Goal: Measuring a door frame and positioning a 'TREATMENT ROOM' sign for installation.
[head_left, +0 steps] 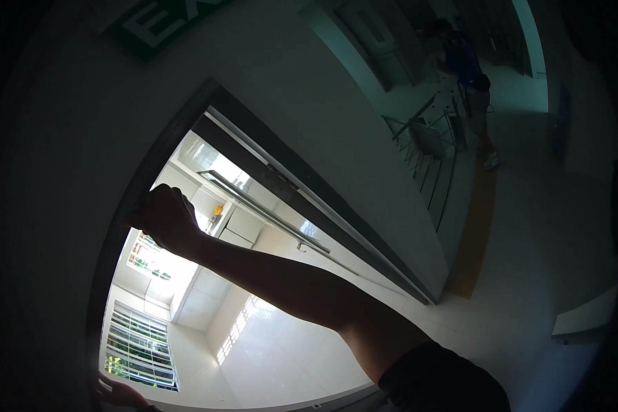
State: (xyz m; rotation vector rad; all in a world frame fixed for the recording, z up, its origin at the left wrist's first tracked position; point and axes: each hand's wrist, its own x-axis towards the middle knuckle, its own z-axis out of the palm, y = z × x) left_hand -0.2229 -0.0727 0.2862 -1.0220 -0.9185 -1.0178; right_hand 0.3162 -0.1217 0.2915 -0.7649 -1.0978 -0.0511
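Note:
My right arm reaches from the lower right across a bright doorway. At its end, my right hand (169, 218) is closed in a fist against the dark door frame (111, 275). Shadow hides what its fingers hold, if anything. My left hand (122, 395) shows only in part at the lower left, beside the same frame, with its fingers apart near the frame's edge. Across the opening runs a long metal bar (268, 221), with a dark grey rail (275, 180) above it.
Beyond the doorway are a barred window (139, 347) and a pale tiled wall (288, 343). A green sign (147, 31) hangs at the upper left. At the upper right, a person (467, 65) stands near stairs with a railing (432, 130). A yellow strip (475, 226) crosses the floor.

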